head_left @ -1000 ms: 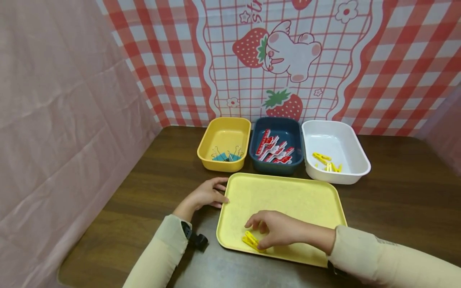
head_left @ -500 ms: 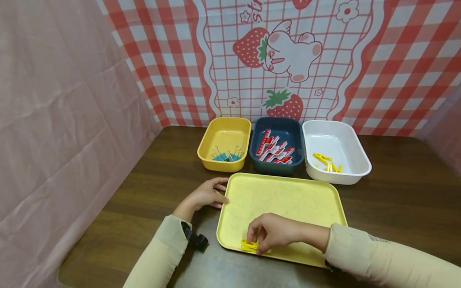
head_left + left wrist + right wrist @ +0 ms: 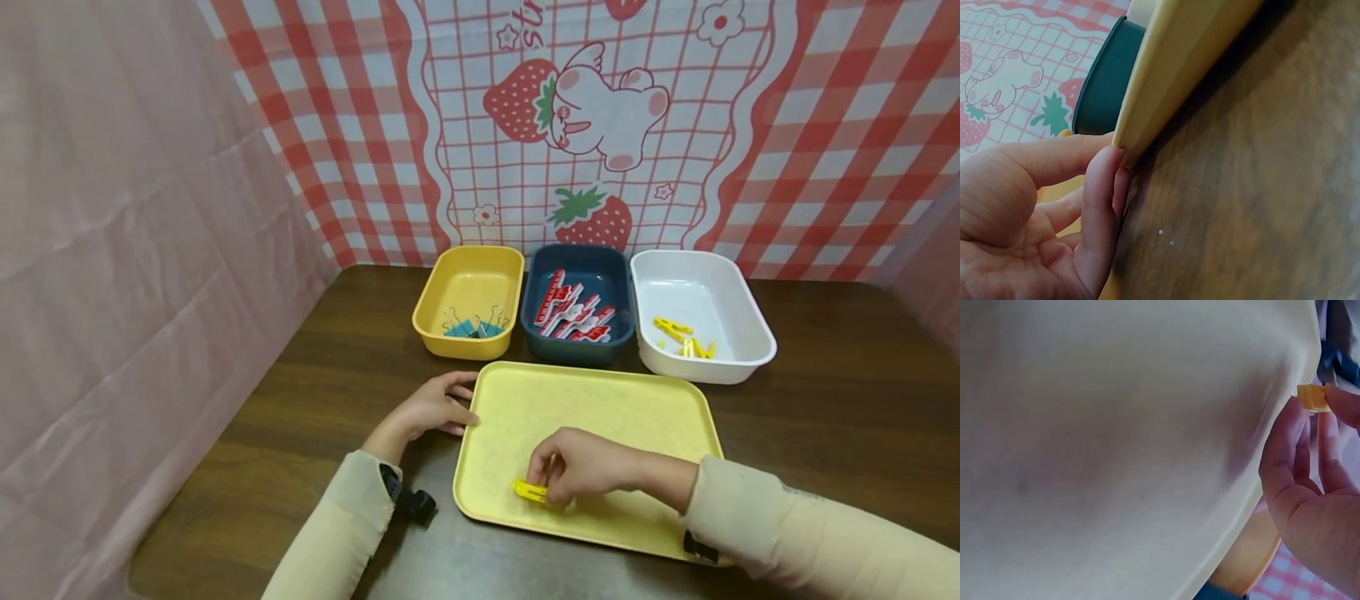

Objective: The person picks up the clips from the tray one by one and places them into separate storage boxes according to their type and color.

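Note:
Near the front of a yellow tray [image 3: 622, 400], my right hand [image 3: 588, 467] pinches a yellow clothespin [image 3: 529, 490] between thumb and fingers. In the right wrist view the clothespin [image 3: 1313, 399] shows its end, held at the fingertips just above the tray [image 3: 1116, 456]. My left hand [image 3: 431, 408] is at the tray's left side, with its thumb on the rim. From the left wrist view, the thumb and fingers of that hand [image 3: 1041, 206] hold the tray's edge [image 3: 1166, 69].
Behind the tray stand three bins: a yellow one [image 3: 427, 300] with teal binder clips [image 3: 474, 327], a dark blue one [image 3: 618, 271] with red and white clips [image 3: 573, 310], and a white one [image 3: 738, 317] with yellow clothespins [image 3: 686, 337]. A checked cloth [image 3: 352, 125] hangs behind.
My right hand has closed its fingers on the clothespin and lifted it slightly off the tray's front, moving a little back and right. My left hand has stayed at the tray's rim.

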The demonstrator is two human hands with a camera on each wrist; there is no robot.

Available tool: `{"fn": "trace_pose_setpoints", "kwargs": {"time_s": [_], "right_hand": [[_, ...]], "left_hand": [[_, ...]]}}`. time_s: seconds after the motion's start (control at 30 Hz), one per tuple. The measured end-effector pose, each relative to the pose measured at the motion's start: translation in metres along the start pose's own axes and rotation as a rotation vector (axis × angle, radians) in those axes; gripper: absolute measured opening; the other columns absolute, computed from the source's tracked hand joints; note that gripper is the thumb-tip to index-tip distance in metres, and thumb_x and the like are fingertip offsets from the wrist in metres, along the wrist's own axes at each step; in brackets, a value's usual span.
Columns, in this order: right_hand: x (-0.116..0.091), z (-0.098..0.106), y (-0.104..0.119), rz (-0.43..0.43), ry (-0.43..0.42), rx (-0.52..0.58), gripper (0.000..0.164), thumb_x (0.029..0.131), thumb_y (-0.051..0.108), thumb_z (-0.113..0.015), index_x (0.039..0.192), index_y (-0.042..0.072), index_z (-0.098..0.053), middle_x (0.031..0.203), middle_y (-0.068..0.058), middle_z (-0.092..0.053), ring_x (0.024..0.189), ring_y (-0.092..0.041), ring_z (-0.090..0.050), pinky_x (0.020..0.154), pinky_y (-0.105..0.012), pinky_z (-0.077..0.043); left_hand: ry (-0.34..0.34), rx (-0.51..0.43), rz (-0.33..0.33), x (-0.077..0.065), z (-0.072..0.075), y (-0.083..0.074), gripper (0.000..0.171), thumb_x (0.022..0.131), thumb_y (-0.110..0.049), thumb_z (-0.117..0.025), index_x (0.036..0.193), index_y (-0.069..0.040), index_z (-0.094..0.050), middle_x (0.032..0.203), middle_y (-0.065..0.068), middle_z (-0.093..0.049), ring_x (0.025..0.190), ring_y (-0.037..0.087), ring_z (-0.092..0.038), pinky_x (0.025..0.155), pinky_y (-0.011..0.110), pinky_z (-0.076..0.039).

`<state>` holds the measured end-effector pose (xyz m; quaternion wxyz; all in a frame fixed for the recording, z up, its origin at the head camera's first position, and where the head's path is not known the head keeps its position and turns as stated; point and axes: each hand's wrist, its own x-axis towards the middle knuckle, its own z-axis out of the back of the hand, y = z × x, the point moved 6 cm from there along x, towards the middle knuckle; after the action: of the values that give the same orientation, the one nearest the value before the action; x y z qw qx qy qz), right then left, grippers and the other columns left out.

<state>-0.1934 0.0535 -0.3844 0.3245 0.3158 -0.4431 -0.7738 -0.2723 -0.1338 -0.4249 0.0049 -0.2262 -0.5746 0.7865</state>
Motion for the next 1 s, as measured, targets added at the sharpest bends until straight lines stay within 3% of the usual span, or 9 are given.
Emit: {"fn": "trace_pose_setpoints", "kwargs": {"time_s": [0.2,0.33,0.5,1.0], "right_hand": [[-0.007,0.027,-0.011,-0.096,-0.112,0.118,0.018,0.070,-0.003,-0.066,0.087,0.001,-0.067,0.072,-0.005,-0.062,0.060,-0.015,-0.056,0.053,-0.028,-0.050],[-0.013,0.042,-0.018,-0.116,-0.173,0.212,0.021,0.073,-0.001,-0.066,0.094,-0.005,-0.064,0.078,-0.008,-0.061,0.065,-0.020,-0.060,0.061,-0.038,-0.055],[-0.021,0.058,-0.023,-0.129,-0.251,0.291,0.027,0.077,0.003,-0.067,0.100,-0.010,-0.060,0.084,-0.008,-0.057,0.072,-0.019,-0.060,0.070,-0.041,-0.055],[-0.056,0.115,-0.033,-0.203,-0.506,0.246,0.039,0.085,0.014,-0.067,0.113,-0.011,-0.057,0.094,-0.006,-0.063,0.080,-0.015,-0.062,0.075,-0.030,-0.054]], "left_hand": [[0.001,0.001,-0.008,0.000,0.000,0.000,0.069,0.077,0.005,-0.071,0.139,-0.009,-0.042,0.112,0.014,-0.053,0.075,0.021,-0.061,0.060,0.031,-0.056],[0.003,0.000,-0.005,0.000,-0.001,0.000,0.069,0.077,0.005,-0.071,0.139,-0.009,-0.042,0.112,0.014,-0.053,0.075,0.021,-0.061,0.060,0.031,-0.056],[0.001,0.001,0.000,-0.001,0.000,0.000,0.069,0.077,0.004,-0.071,0.139,-0.009,-0.042,0.112,0.014,-0.053,0.075,0.022,-0.061,0.060,0.031,-0.056],[0.005,0.002,-0.009,0.000,0.000,-0.001,0.069,0.078,0.004,-0.071,0.139,-0.008,-0.041,0.113,0.015,-0.053,0.075,0.021,-0.061,0.060,0.032,-0.056]]}}
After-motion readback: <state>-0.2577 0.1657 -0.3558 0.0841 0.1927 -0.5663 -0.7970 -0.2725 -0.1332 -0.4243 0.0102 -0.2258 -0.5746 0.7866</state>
